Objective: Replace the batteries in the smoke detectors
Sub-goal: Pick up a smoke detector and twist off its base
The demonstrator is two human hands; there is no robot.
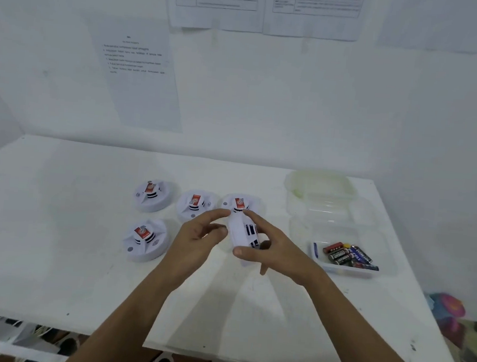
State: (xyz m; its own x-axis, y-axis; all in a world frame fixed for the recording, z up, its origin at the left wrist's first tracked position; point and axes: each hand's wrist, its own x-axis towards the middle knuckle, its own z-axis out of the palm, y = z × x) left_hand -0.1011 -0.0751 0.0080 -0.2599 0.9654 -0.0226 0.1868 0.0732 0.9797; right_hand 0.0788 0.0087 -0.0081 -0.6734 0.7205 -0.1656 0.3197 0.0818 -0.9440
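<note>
My right grip curled round a tilted white smoke detector, my left grip pinching its edge, above the tabletop, battery tray right, four detectors lying behind.

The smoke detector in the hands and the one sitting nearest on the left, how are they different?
The held smoke detector is lifted off the table and tipped on its edge; the near left detector lies flat on the white table. The left hand and right hand both have a grip on the held one; nothing touches the near left one. The near left one shows a red label on top; none shows on the held one. Both are round and white with dark slots.
</note>
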